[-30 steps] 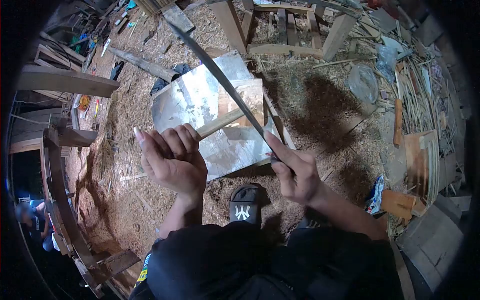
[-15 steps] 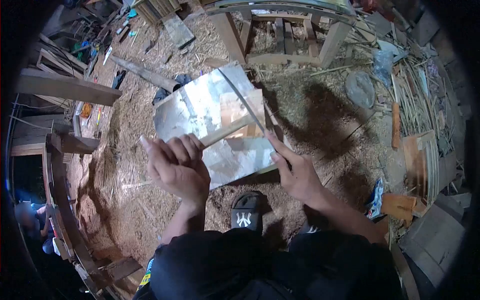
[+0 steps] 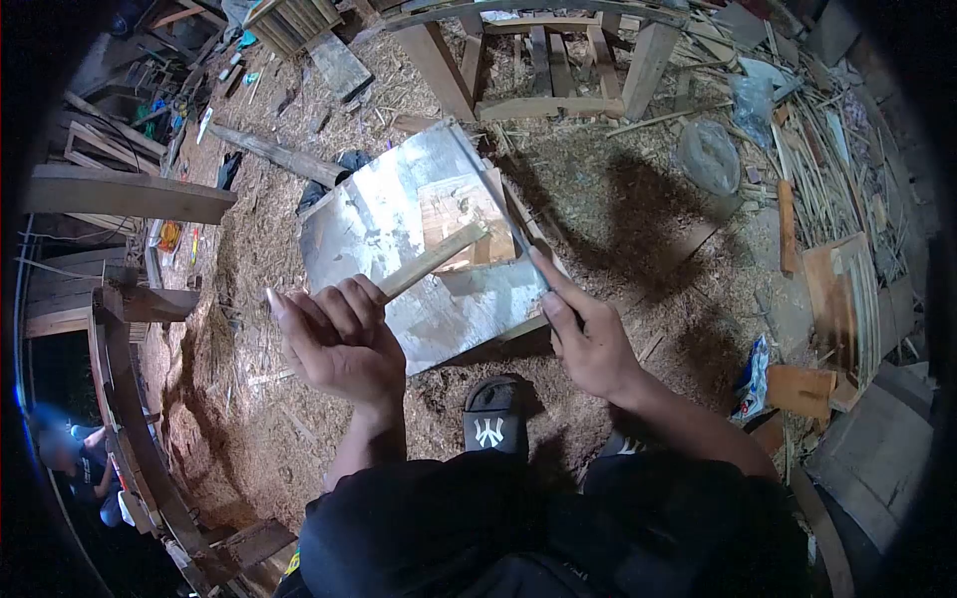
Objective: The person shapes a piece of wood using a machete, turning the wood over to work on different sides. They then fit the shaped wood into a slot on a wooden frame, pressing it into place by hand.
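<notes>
My left hand is closed round one end of a wooden stick, whose other end points up and right. My right hand pinches the near end of a long thin dark blade, which runs up and left from my fingers. Stick and blade are apart. Below them a grey-white board rests at an angle, with a small light wooden block on it.
Sawdust covers the ground. A wooden frame stands ahead, and a curved wooden piece at the left. Plastic bags and wood scraps lie right. A person is at the far left. My sandal shows below.
The blade has moved off the stick, and its tip has shifted slightly right. My left hand has moved slightly left with the stick. The whole view has shifted a little.
</notes>
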Tool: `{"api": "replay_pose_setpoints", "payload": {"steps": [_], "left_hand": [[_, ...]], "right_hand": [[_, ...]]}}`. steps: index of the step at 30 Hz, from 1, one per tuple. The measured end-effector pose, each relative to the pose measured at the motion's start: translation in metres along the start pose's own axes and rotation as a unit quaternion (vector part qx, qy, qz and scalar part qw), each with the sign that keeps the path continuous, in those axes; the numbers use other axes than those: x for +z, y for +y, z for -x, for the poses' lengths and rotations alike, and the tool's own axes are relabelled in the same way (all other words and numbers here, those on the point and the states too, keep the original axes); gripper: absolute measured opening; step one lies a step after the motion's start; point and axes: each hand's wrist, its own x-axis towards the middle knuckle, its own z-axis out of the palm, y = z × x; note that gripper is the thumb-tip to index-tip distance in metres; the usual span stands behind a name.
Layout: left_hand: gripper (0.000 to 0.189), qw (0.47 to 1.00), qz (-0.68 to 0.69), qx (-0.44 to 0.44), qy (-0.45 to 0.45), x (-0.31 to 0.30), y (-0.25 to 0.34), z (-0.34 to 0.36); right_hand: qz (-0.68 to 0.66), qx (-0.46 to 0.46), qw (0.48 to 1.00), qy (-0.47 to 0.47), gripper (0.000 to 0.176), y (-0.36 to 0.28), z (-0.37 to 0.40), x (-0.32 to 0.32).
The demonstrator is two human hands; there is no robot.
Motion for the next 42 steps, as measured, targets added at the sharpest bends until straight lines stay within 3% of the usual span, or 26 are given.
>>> {"api": "replay_pose_setpoints", "payload": {"steps": [3, 5, 6, 9, 15, 25, 27, 29, 32, 35, 37, 42], "left_hand": [[0.049, 0.997, 0.054, -0.022, -0.044, -0.014, -0.004, 0.005], [0.054, 0.981, 0.072, 0.013, -0.182, -0.019, -0.006, 0.009], [0.057, 0.976, 0.069, 0.013, -0.207, -0.022, -0.004, 0.009], [0.06, 0.97, 0.009, 0.07, -0.233, -0.016, -0.004, 0.011], [0.067, 0.952, 0.017, 0.049, -0.302, -0.016, -0.003, 0.008], [0.065, 0.946, 0.023, 0.038, -0.321, -0.016, -0.001, 0.009], [0.06, 0.971, 0.073, 0.035, -0.225, -0.01, -0.004, 0.011], [0.055, 0.966, 0.074, 0.034, -0.247, -0.012, -0.005, 0.006], [0.055, 0.984, -0.001, 0.056, -0.171, -0.007, -0.008, 0.007], [0.058, 0.976, 0.039, 0.065, -0.206, -0.009, -0.007, 0.005], [0.06, 0.977, 0.036, 0.068, -0.197, -0.01, -0.005, 0.004], [0.063, 0.982, 0.071, 0.056, -0.163, -0.007, 0.0, 0.003]], "right_hand": [[-0.048, -0.013, 0.999, 0.018, 0.048, 0.01, -0.002, 0.002], [-0.062, -0.035, 0.997, 0.031, 0.048, 0.015, -0.002, 0.004], [-0.071, -0.045, 0.996, 0.026, 0.049, 0.016, -0.003, 0.005], [-0.083, -0.03, 0.996, -0.002, 0.052, 0.01, -0.001, 0.002], [-0.084, -0.016, 0.996, -0.031, 0.053, 0.01, -0.001, 0.003], [-0.106, -0.017, 0.994, -0.027, 0.054, 0.015, -0.001, 0.001], [-0.111, -0.006, 0.993, -0.031, 0.054, 0.01, -0.001, 0.001], [-0.116, 0.005, 0.993, -0.035, 0.054, 0.008, 0.0, 0.001], [-0.099, -0.008, 0.994, -0.037, 0.053, 0.008, 0.001, 0.0], [-0.071, 0.014, 0.995, -0.068, 0.052, 0.008, 0.001, 0.001], [-0.095, -0.049, 0.993, -0.046, 0.052, 0.013, 0.001, 0.007], [-0.104, -0.032, 0.992, -0.059, 0.051, 0.005, 0.001, 0.0]]}}
